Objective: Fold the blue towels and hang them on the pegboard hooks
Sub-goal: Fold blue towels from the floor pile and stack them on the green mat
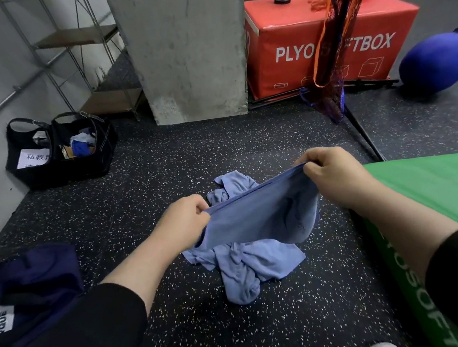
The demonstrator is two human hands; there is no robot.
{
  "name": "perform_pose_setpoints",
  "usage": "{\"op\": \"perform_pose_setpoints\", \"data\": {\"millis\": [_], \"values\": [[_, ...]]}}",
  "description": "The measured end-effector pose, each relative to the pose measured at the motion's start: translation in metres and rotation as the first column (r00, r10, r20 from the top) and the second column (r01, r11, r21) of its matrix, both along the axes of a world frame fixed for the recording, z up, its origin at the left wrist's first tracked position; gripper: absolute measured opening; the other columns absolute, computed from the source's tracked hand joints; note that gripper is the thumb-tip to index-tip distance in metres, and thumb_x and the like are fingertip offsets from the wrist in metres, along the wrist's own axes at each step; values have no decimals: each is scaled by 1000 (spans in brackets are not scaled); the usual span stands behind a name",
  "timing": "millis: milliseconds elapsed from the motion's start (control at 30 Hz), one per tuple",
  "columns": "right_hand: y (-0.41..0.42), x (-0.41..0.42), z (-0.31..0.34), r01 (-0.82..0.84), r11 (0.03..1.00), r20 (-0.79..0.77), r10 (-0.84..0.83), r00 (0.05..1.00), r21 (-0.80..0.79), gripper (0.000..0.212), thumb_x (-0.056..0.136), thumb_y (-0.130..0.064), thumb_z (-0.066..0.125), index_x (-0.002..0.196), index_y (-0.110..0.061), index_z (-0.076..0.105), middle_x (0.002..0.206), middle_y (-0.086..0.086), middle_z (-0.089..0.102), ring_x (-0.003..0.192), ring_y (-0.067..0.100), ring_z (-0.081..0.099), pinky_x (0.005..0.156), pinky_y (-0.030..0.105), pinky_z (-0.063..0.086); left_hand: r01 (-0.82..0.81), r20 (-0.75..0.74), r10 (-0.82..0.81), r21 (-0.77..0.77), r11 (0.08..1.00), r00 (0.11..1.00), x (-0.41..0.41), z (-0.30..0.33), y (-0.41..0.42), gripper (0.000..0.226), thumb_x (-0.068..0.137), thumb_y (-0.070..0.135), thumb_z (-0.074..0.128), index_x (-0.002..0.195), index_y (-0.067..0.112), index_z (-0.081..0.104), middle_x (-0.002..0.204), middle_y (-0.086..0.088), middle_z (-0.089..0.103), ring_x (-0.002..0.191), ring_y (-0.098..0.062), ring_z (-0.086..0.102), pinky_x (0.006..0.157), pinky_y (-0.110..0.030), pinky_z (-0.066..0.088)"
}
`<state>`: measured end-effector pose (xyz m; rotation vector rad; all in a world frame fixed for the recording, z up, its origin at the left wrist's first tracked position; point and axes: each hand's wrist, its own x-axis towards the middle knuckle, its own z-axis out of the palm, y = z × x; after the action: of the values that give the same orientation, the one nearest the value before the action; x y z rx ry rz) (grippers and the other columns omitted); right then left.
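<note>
Above the speckled black floor (145,200), a blue towel (256,218) is held stretched between two hands; its upper edge is pinched at one end by the left hand (182,224) and at the other by the right hand (333,173), the fingers of both being curled over the hem; the cloth sags below that taut edge and bunches under the right hand. Beneath it, a heap of blue towels (243,263) is left crumpled on the floor, partly hidden by the held one. Black sleeves are worn on both forearms; two pale shoe tips are seen at the lower edge. A green mat (440,186) is laid at the right, close to the right forearm; a dark blue bag (35,284) is set at the left. Farther off, a black basket (63,155) with a white label is placed by the wall, beside a concrete pillar (188,49); a red box (321,40) marked PLYO is seen behind it, with a blue ball (435,64) at its right.
</note>
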<state>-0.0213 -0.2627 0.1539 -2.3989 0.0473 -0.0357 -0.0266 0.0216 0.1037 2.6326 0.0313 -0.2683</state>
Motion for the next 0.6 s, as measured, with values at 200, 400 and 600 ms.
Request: {"op": "perform_pose_setpoints", "data": {"millis": [200, 400, 600], "values": [[-4, 0, 2, 2, 1000, 18, -2, 1000, 5, 28, 88, -9, 47, 83, -24, 70, 73, 14, 69, 56, 19, 49, 56, 30, 39, -112, -2, 114, 187, 976, 993, 3, 0, 10, 9, 88, 18, 57, 80, 22, 58, 75, 2, 65, 71, -21, 59, 60, -31, 42], [-7, -4, -1, 21, 999, 4, -21, 1000, 26, 29, 89, -9, 47, 82, -26, 70, 61, 10, 60, 54, 20, 46, 54, 30, 37, -171, -32, 188, 287, 943, 982, 2, 0, 24, 13, 92, 22, 57, 85, 21, 68, 83, -4, 67, 81, -30, 63, 69, -32, 47], [-19, -6, -7, 50, 998, -36, -49, 998, 45, 32, 89, -6, 47, 89, -23, 74, 66, 9, 66, 47, 12, 44, 46, 25, 36, -416, -381, 246, -473, 776, 891, -7, 22, 25, 36, 96, 1, 34, 112, 3, 65, 57, -6, 61, 43, -18, 51, 47, -22, 36]]}}
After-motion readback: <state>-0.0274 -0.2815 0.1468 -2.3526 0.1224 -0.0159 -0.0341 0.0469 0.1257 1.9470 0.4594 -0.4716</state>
